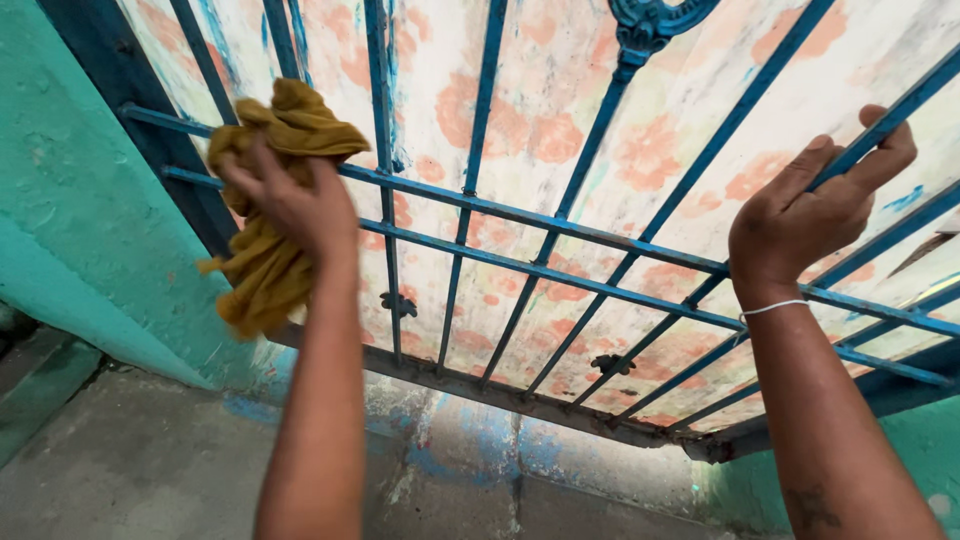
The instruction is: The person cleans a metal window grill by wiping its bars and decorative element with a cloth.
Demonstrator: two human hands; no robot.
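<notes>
Mustard rag (pixel 270 200) under left hand (pixel 300 205) — against blue gate (pixel 560 275)

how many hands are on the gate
2. The left hand presses a mustard cloth against the gate's bars at upper left; the right hand grips a bar at right.

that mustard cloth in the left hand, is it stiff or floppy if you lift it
Probably floppy: the mustard cloth bunches in the left hand and its loose end hangs limp. Likely light, as it is held up against the blue gate in a loose one-handed hold. Unlikely to slip; it looks like soft fabric.
</notes>
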